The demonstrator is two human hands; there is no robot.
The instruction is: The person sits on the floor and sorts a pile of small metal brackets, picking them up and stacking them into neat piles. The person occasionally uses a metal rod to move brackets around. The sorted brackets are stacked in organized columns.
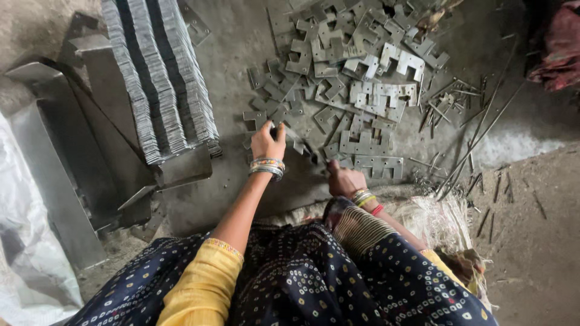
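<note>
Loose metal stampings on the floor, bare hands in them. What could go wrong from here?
1. The left hand and right hand reach bare into the pile of stamped plates; the cut edges could nick fingers.
2. The tall stacked plates lean on a sloped holder; a bump might spill them.
3. Thin rods lie scattered nearby, a possible snag.

Dim, soft daylight from the right; wide-angle bending at edges.

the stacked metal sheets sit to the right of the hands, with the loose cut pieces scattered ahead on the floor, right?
Not quite. The head view shows the stacked sheets to the left of the left hand and right hand, not the right. The loose cut pieces do lie scattered ahead on the floor.
</note>
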